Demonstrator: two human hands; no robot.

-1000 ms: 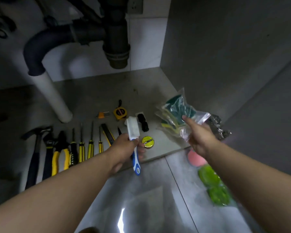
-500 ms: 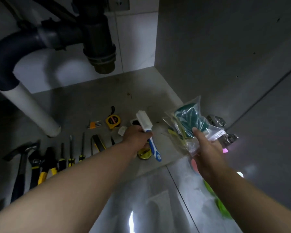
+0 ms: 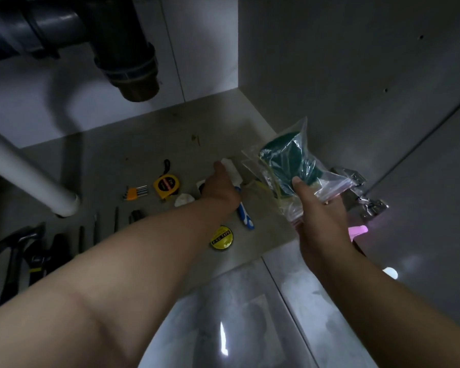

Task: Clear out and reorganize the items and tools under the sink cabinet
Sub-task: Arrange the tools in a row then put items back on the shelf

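My left hand (image 3: 219, 188) grips a white scrub brush (image 3: 233, 172) with a blue and white handle, low over the cabinet floor (image 3: 144, 144) toward its right side. The brush head points to the back and the handle end (image 3: 246, 220) lies near the front edge. My right hand (image 3: 318, 208) holds up a clear plastic bag of green scouring pads (image 3: 290, 166) by its lower part, near the cabinet's right wall. A yellow PVC tape roll (image 3: 221, 237) lies just in front of my left wrist.
A yellow tape measure (image 3: 166, 184), orange hex keys (image 3: 134, 192), a white lump (image 3: 183, 200), screwdrivers (image 3: 97, 227), pliers (image 3: 40, 258) and a hammer (image 3: 14, 248) lie on the cabinet floor. The drain trap (image 3: 128, 62) hangs above, a white pipe (image 3: 24, 173) slants left. A door hinge (image 3: 367, 200) sits right.
My left hand has moved the brush forward and to the right, down close to the cabinet floor. My right hand has carried the bag farther in toward the right wall.
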